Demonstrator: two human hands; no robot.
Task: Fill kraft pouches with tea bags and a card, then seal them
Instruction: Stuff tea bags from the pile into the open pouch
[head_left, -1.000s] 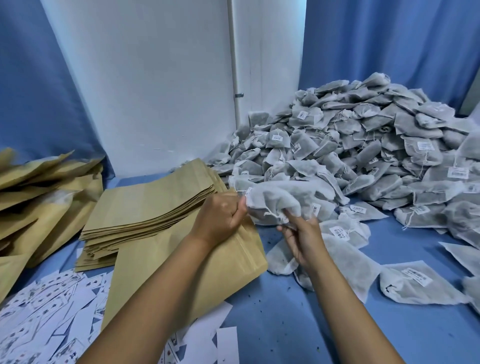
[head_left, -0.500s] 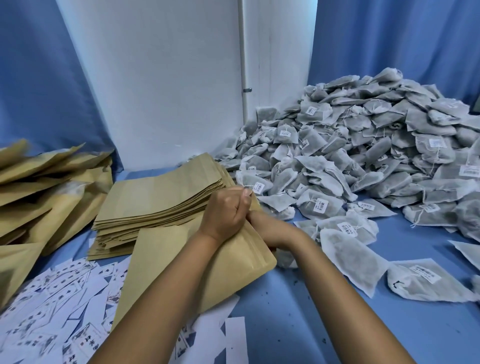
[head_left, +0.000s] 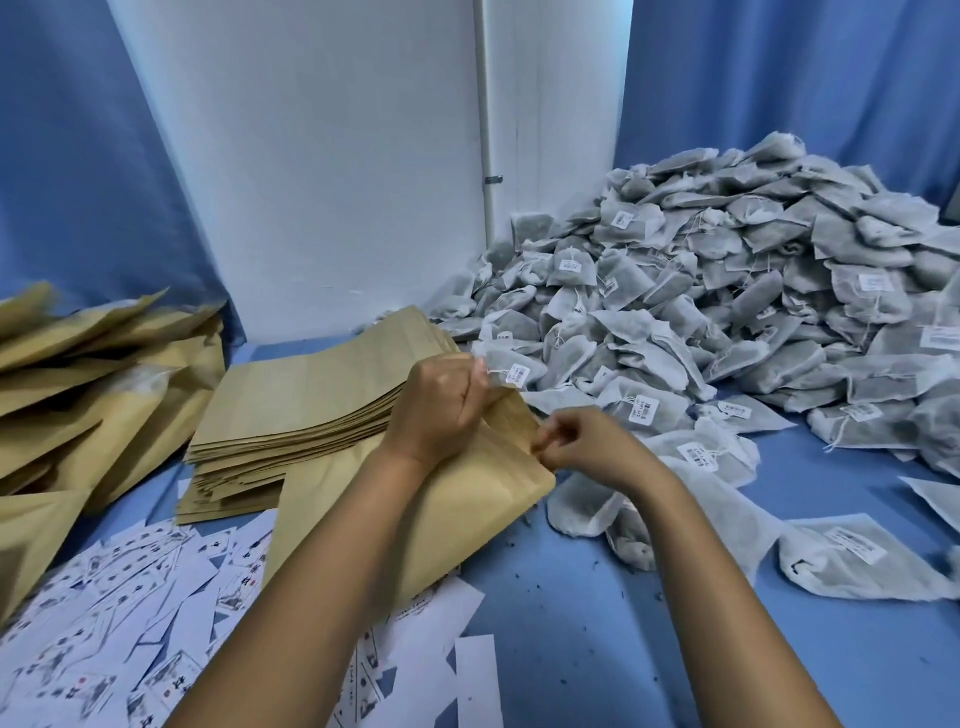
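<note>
A kraft pouch (head_left: 467, 499) lies slanted on the blue table in front of me, bulging, with its mouth toward the tea bags. My left hand (head_left: 441, 405) grips the upper edge of the mouth. My right hand (head_left: 587, 447) is outside the pouch with curled fingers pinching the right edge of the mouth. A big heap of grey tea bags (head_left: 727, 291) with white tags fills the right. Several printed white cards (head_left: 130, 597) lie scattered at the lower left, partly under the pouch and my left forearm.
A stack of flat empty kraft pouches (head_left: 311, 395) sits just left of my left hand. More kraft pouches (head_left: 78, 364) are piled at the far left. Loose tea bags (head_left: 857, 556) lie at the right front. White wall and blue curtains stand behind.
My right hand carried tea bags to the pouch, went into its mouth, and is now out again at the mouth's right edge. My left hand kept its grip on the pouch.
</note>
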